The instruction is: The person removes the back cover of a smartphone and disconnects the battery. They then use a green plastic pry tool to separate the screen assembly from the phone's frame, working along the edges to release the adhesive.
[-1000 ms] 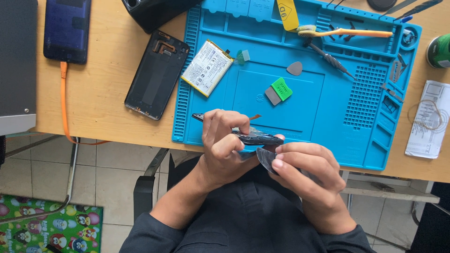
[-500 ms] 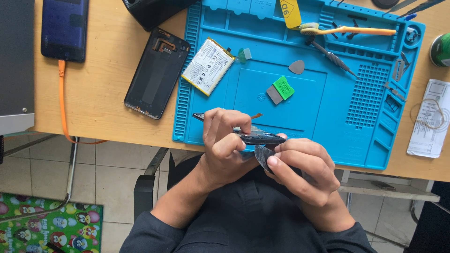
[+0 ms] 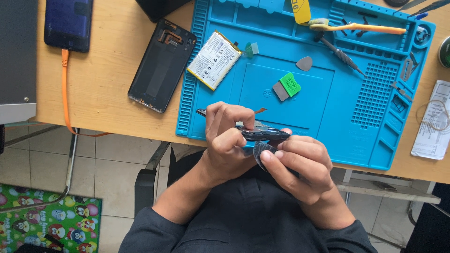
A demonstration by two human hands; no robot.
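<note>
Your left hand (image 3: 227,140) clamps the thin, fragile phone (image 3: 262,134) by its edges; right hand (image 3: 295,161) pinches what looks like a pick (image 3: 260,151) under it

Blue work mat on a pale wooden desk, dotted with small bright colours.

The ribbed silicone work mat (image 3: 323,112) is bright blue, the wooden desk top (image 3: 108,70) a light tan. On the mat lie a flat battery pack (image 3: 214,59) in white with a yellowish edge, a small bright green plastic block (image 3: 290,84) beside a grey one, a grey teardrop pick (image 3: 304,63), and a toothbrush with an orange handle (image 3: 358,28). The glossy phone back cover (image 3: 161,65) is black; an orange charging cable (image 3: 65,89) runs from the dark blue-screened phone (image 3: 69,23). The floor rug (image 3: 47,220) is green, patterned with cartoon penguins.
</note>
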